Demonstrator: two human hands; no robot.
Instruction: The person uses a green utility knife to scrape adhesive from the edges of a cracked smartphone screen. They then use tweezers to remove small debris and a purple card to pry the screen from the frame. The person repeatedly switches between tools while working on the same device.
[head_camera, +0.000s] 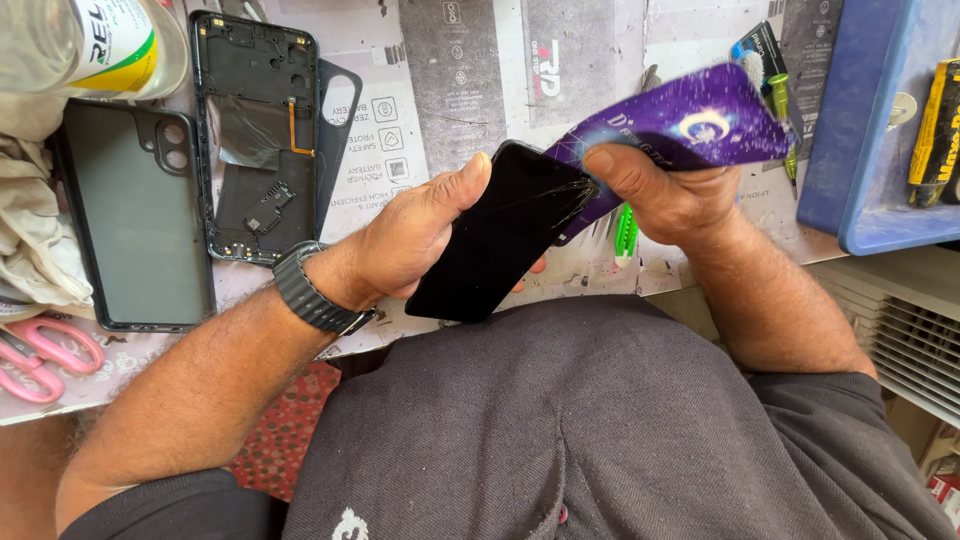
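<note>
Printed sheets cover the workbench (450, 90) across the upper frame. At centre, the left hand (420, 235) is wrapped around a black phone screen (500, 235) with cracked glass, thumb lying along its upper edge. The right hand (665, 195) pinches a purple plastic card (680, 125) whose lower end touches the screen's cracked corner. At upper left lie a phone frame (255, 140) and a grey back cover (135, 215); pink scissors (40, 355) sit at the left edge, a blue tray (870, 120) at upper right.
</note>
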